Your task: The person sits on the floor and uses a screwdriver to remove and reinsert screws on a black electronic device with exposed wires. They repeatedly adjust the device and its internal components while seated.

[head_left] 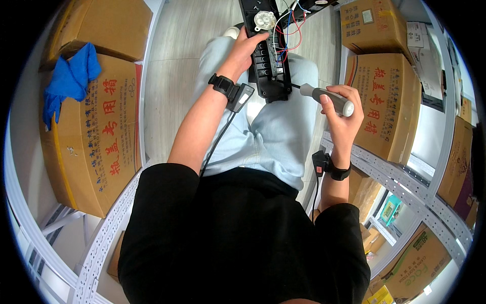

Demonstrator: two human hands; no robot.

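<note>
We steady the black housing [267, 61] with our left hand [248, 48]; our right hand [344, 114] grips the screwdriver [324, 97] (tip at the housing's edge), so next calls for careful aiming.

A single head camera looks steeply down over the person's chest onto the lap [273, 137], close enough that both forearms rise from below the middle. The fisheye bends the shelf rails [405, 177] at either side; the dark rim probably hides the outermost parts
</note>
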